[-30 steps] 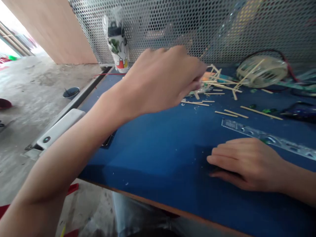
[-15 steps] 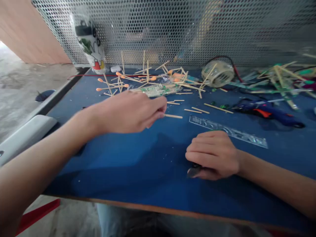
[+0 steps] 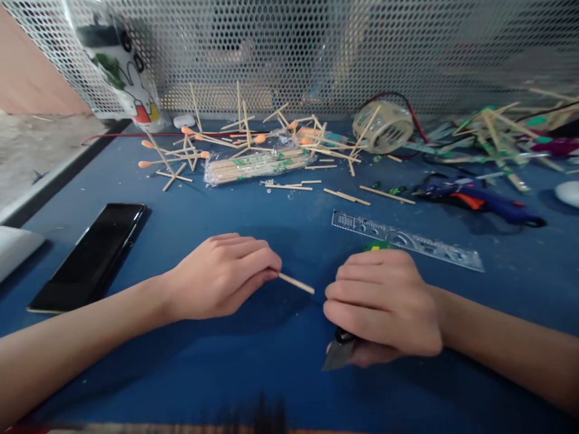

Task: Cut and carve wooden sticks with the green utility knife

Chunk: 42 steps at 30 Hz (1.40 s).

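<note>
My left hand [image 3: 228,276] is closed in a pinch on a thin wooden stick [image 3: 297,283], whose free end points right and toward me. Facing it, my right hand [image 3: 382,304] is wrapped round a utility knife [image 3: 339,351]; the broad blade sticks out below the fingers, close to the blue tabletop. A bit of the knife's green and yellow body [image 3: 378,246] shows above the knuckles, and the rest is hidden in the fist. The stick's tip and the right hand are a small gap apart. Just beyond my right hand lies a clear plastic ruler [image 3: 407,241].
Cut sticks [image 3: 346,196] and a wrapped stick bundle [image 3: 260,164] lie farther back, with glued stick shapes behind them. A blue glue gun [image 3: 484,202] and a tape roll [image 3: 383,128] are at right. A phone [image 3: 93,256] and a bottle [image 3: 129,78] are at left.
My left hand has drawn back from the loose sticks toward me, bringing the stick near my right hand. The knife blade shows more plainly. The view has shifted, revealing the whole phone.
</note>
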Motion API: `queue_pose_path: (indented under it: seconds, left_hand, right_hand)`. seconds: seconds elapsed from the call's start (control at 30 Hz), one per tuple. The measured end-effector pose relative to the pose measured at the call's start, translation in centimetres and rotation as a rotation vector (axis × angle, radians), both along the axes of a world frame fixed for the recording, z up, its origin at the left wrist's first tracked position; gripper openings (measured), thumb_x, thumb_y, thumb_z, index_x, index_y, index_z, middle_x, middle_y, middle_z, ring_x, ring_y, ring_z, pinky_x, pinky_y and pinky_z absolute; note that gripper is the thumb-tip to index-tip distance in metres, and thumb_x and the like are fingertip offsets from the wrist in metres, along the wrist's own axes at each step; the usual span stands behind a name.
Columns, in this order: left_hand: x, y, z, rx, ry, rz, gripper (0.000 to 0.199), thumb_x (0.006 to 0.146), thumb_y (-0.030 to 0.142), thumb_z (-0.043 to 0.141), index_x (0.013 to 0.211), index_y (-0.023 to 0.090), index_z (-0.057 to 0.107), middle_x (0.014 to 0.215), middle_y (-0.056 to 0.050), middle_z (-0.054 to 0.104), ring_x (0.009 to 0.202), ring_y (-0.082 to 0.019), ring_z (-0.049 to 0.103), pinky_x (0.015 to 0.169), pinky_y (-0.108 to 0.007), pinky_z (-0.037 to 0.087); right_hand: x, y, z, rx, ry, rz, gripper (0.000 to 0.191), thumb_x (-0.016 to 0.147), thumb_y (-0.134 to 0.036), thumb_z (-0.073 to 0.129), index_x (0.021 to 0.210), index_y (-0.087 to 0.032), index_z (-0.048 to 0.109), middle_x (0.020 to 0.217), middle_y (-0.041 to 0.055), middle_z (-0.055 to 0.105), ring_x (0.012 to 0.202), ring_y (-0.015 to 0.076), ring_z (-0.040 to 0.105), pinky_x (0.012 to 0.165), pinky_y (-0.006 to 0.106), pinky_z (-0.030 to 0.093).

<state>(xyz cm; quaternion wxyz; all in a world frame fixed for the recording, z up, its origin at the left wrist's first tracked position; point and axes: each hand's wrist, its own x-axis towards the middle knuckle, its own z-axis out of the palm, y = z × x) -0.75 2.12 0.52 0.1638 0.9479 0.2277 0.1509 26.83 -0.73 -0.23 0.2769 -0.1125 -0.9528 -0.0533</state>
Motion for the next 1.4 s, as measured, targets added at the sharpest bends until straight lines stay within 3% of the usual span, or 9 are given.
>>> queue_pose_path:
  seconds: [0.13,0.23,0.4,0.63,1.0,1.4]
  left_hand:
    - [-0.3,0.0,0.5,-0.055,0.057,-0.239,0.013,0.104,0.023,0.046,0.106,0.023,0.058,0.097,-0.005,0.071,0.080,-0.021,0.064,0.075,-0.037,0.043]
    - [-0.2,-0.3,0.8,-0.148,0.072,-0.323,0.015,0.104,0.025,0.050,0.110,0.027,0.063,0.098,-0.004,0.071,0.083,-0.019,0.066,0.076,-0.036,0.042]
    - [0.1,-0.8,1.0,-0.234,0.094,-0.306,0.016,0.106,0.028,0.051,0.107,0.026,0.067,0.098,-0.002,0.071,0.086,-0.016,0.067,0.080,-0.034,0.040]
    - [0.2,-1.1,1.0,-0.324,0.057,-0.291,0.011,0.103,0.024,0.056,0.104,0.025,0.067,0.096,-0.001,0.074,0.086,-0.016,0.067,0.081,-0.034,0.040]
    - [0.4,-1.1,0.9,-0.339,0.091,-0.274,0.014,0.104,0.021,0.052,0.103,0.024,0.066,0.099,-0.002,0.074,0.089,-0.015,0.066,0.084,-0.033,0.039]
    - [0.2,-1.1,0.6,-0.292,0.075,-0.303,0.012,0.105,0.023,0.051,0.103,0.024,0.063,0.099,0.000,0.070,0.088,-0.015,0.063,0.084,-0.032,0.038]
  right_hand:
    - [-0.1,0.0,-0.1,0.020,0.001,-0.005,0.056,0.107,-0.045,0.026,0.076,-0.020,0.064,0.064,-0.0007,0.059,0.050,0.0120,0.045,0.053,0.032,0.036]
    - [-0.1,0.1,-0.2,0.050,-0.009,-0.017,0.043,0.105,-0.041,0.036,0.081,-0.021,0.065,0.066,-0.0020,0.060,0.050,0.0120,0.044,0.054,0.031,0.035]
    - [-0.2,0.2,-0.1,0.090,-0.166,-0.016,0.024,0.101,-0.030,0.047,0.087,-0.026,0.066,0.064,-0.0062,0.056,0.054,0.0117,0.042,0.057,0.028,0.031]
    - [-0.6,-0.2,0.0,0.108,-0.160,0.001,0.029,0.100,-0.046,0.054,0.085,-0.024,0.065,0.061,-0.0063,0.050,0.052,0.0124,0.039,0.052,0.030,0.025]
    - [-1.3,-1.2,0.4,0.065,-0.214,-0.082,0.035,0.105,-0.040,0.044,0.081,-0.025,0.066,0.058,-0.0058,0.048,0.050,0.0139,0.038,0.049,0.032,0.027]
    - [-1.3,-1.7,0.4,0.059,-0.260,-0.116,0.033,0.104,-0.039,0.046,0.080,-0.025,0.063,0.060,-0.0055,0.050,0.050,0.0150,0.041,0.049,0.032,0.026]
